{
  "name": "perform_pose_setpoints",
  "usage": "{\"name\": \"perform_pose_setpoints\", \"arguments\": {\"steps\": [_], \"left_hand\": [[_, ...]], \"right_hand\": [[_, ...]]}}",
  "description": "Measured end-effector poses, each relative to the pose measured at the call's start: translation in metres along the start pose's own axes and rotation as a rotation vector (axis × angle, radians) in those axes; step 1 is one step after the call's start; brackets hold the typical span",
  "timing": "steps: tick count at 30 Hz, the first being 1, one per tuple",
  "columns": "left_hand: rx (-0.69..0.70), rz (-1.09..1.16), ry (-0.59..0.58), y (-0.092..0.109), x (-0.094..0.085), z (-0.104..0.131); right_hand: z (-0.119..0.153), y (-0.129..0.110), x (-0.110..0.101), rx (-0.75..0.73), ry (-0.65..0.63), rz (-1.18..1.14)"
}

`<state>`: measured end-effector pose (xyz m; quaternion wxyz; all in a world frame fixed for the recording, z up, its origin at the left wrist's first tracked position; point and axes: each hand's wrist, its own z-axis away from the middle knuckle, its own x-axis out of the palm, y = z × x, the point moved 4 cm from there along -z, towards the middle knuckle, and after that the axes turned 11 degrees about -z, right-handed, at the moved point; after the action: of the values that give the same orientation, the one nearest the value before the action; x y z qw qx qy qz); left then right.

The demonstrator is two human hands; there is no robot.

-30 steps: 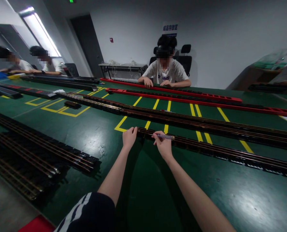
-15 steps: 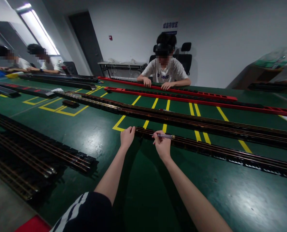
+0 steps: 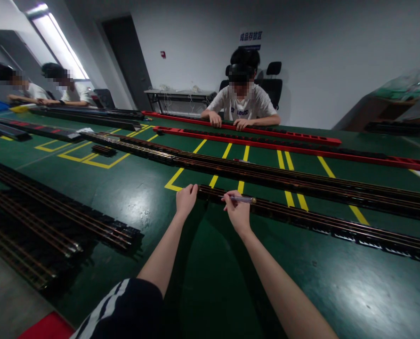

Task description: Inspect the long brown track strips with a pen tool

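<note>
A long dark strip (image 3: 312,219) with thin copper-coloured lines runs from the middle of the green table (image 3: 287,268) to the right edge of the view. At its left end, my left hand (image 3: 186,200) is closed with its fingertips against the strip. My right hand (image 3: 237,209) pinches a slim, pen-like tool (image 3: 244,199) just above the strip. The tool lies nearly level, and its thin end points left towards the strip. Whether that end touches the strip is too small to tell.
Several similar dark strips (image 3: 107,226) lie at the left. Another long bundle (image 3: 266,173) crosses beyond my hands. Behind it are red strips (image 3: 284,147), where a person (image 3: 243,106) rests both hands. Two more people sit at the far left.
The view has shifted very slightly. The far person's hand has moved a little left along the red strip. My hands stay nearly still.
</note>
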<state>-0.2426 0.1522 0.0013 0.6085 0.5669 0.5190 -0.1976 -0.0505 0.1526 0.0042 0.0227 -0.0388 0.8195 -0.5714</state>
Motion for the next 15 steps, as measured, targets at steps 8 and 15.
{"name": "perform_pose_setpoints", "arguments": {"steps": [8,15], "left_hand": [[-0.008,0.005,-0.011,0.0002,0.0002,-0.0003],[0.002,-0.017,-0.003,-0.0002,0.0009,-0.0011]], "right_hand": [[0.0005,-0.0019,-0.0041,-0.053,0.085,0.058],[0.0002,-0.002,-0.0076,-0.031,0.13,0.045]]}}
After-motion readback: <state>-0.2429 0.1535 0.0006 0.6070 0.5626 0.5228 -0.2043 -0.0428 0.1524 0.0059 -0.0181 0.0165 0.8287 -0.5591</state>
